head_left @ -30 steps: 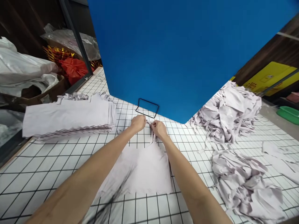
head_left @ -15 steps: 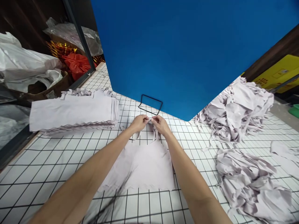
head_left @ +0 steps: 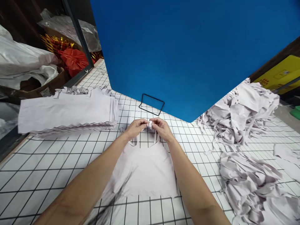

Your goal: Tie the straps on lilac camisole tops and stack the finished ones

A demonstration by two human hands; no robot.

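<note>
A pale pinkish-white strappy top (head_left: 145, 168) lies flat between my forearms, its straps pointing away from me. Beyond its neckline, my left hand (head_left: 136, 128) pinches the end of a strap. Close against it, the fingertips of my right hand (head_left: 161, 127) are closed on the straps too, where a small looped or folded bit of pale strap (head_left: 150, 124) shows between both hands. Whether it is knotted I cannot tell. Dark blurred strands cross the lower left of the top.
Left stands a neat stack of similar pale tops (head_left: 65, 111). Crumpled pale garments form a far-right heap (head_left: 236, 112) and a nearer heap (head_left: 253, 184). A large blue panel (head_left: 182, 56) hangs over the grid-patterned table (head_left: 77, 175). Bags and a red bundle (head_left: 73, 61) sit beyond the left edge.
Both hands have come slightly nearer to me and turned, and a larger white fold of strap shows between the fingertips. The top still lies flat, and the view has shifted a little.
</note>
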